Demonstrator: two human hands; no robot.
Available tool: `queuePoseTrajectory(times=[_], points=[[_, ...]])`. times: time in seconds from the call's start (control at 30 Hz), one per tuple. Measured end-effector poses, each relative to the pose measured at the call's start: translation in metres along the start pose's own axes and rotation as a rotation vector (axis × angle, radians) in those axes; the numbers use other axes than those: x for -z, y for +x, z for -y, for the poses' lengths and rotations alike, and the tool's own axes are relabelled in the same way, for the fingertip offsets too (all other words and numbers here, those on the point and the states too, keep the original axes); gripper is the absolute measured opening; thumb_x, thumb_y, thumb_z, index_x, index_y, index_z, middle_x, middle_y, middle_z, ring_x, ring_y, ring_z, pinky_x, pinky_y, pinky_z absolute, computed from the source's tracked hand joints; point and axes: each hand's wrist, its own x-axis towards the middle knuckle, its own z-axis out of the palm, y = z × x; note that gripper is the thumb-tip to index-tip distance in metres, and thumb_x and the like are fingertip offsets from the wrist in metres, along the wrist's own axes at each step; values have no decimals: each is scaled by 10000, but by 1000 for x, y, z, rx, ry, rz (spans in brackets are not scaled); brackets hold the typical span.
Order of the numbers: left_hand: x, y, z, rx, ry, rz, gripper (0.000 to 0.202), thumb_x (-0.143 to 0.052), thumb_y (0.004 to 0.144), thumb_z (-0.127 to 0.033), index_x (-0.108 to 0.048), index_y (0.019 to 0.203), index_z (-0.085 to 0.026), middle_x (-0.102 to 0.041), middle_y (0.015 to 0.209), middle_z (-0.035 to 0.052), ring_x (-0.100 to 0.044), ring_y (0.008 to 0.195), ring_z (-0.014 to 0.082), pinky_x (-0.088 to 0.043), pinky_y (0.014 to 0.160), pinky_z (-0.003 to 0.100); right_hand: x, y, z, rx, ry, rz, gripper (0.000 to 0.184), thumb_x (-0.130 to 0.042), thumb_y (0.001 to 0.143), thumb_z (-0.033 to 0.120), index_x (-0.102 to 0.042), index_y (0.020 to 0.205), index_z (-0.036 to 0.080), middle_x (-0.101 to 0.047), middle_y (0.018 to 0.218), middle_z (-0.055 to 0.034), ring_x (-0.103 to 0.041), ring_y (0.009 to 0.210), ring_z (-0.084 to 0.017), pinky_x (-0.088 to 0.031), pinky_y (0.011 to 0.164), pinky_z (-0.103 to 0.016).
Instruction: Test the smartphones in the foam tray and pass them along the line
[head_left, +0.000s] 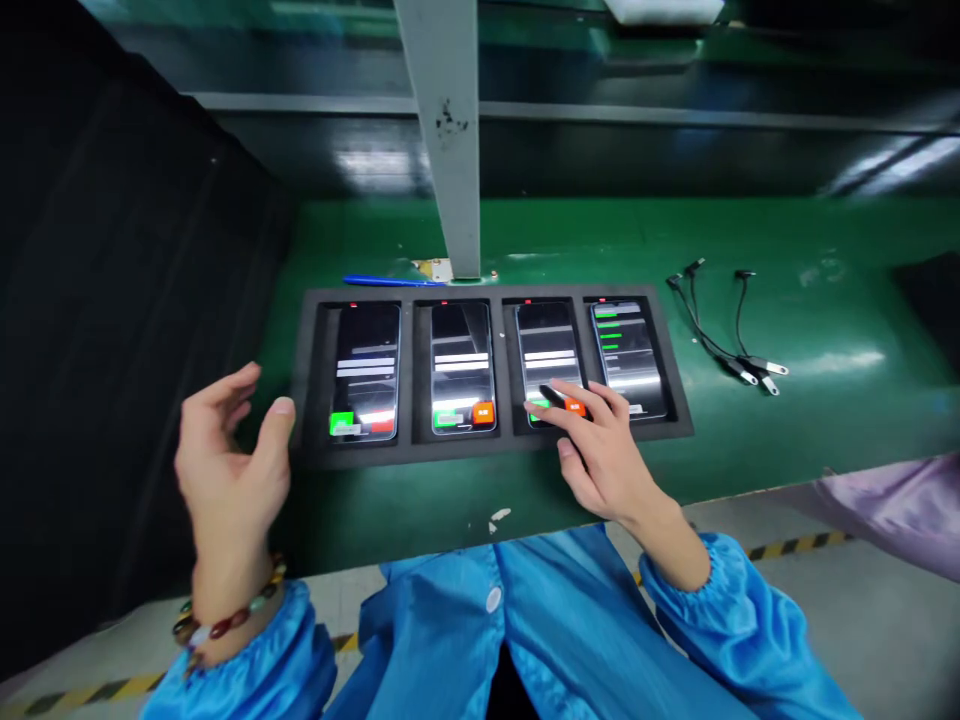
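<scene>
A dark grey foam tray point(420, 400) with several recesses in a row holds lit smartphones. Over the third phone point(551, 350) from the left is my right hand point(604, 450), fingers spread, its index fingertip at the green button low on the screen; I cannot tell if it presses. The leftmost phone point(367, 340) and the second phone point(461, 340) show green and red or orange buttons below white bars. Lines of green text fill the rightmost phone point(626, 350). My left hand point(236, 450) is held beside the tray's left end, fingers curved, thumb apart, holding nothing.
Short black cables point(709, 340) with metal-ended plugs lie right of the tray on the green table point(817, 390). A blue pen-like stick point(390, 281) lies behind the tray, near a grey post point(454, 170). A black curtain point(112, 330) hangs at left; lilac cloth point(900, 505) shows at right.
</scene>
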Motion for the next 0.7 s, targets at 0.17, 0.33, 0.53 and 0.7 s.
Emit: queuePoseTrajectory(times=[0.17, 0.33, 0.53, 0.7], points=[[3, 0, 19, 62, -164, 187, 712, -844, 919, -565, -620, 1479, -187, -702, 1509, 189, -678, 1429, 372, -508, 1290, 608, -25, 40, 36, 181, 112, 115, 563, -495, 993, 189, -600, 1539, 282, -801, 1410, -34, -523, 1604, -297, -368, 1337, -614], [0, 0, 28, 21, -101, 192, 837, -882, 818, -727, -618, 1454, -252, -703, 1485, 139, -687, 1391, 363, -513, 1285, 606, -21, 56, 42, 193, 130, 125, 538, -461, 1005, 164, -618, 1506, 280, -822, 1350, -27, -499, 1623, -254, -328, 1367, -592], [-4, 6, 37, -23, -46, 169, 955, -894, 692, -847, -637, 1406, -267, -714, 1402, 137, -714, 1292, 379, -543, 1235, 630, 27, 6, -35, -165, 49, -293, 427, -444, 1092, 246, -701, 1432, 269, -760, 1446, -75, -591, 1517, -304, -460, 1271, -600], [-12, 26, 28, -5, -16, 170, 929, -796, 754, -919, -659, 1401, -266, -752, 1367, 126, -750, 1239, 347, -614, 1166, 591, 40, -24, -75, -347, -43, -410, 387, -427, 1131, 294, -719, 1384, 267, -777, 1391, -73, -578, 1504, -336, -463, 1258, -667]])
